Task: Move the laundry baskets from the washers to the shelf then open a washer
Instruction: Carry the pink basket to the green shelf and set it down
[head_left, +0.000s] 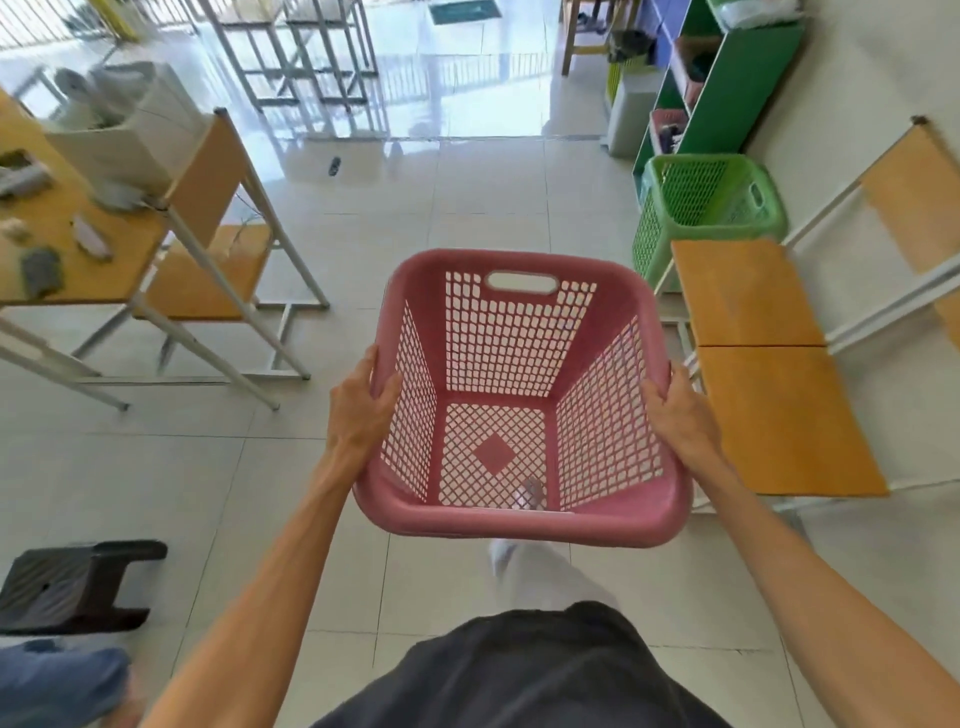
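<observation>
I hold an empty pink laundry basket (519, 332) in front of me above the tiled floor. My left hand (358, 410) grips its left rim and my right hand (675, 410) grips its right rim. A green laundry basket (696, 202) stands on the floor ahead to the right, beside a green shelf unit (737, 88). A pink bin with dark contents (667, 130) sits in one of the shelf's lower compartments. No washer is in view.
Wooden benches with metal frames (753, 332) run along the right wall. A wooden table with small items (67, 249) and a bench (208, 275) stand at left. A black stool (78, 582) is near left. Metal racks (291, 57) stand far ahead.
</observation>
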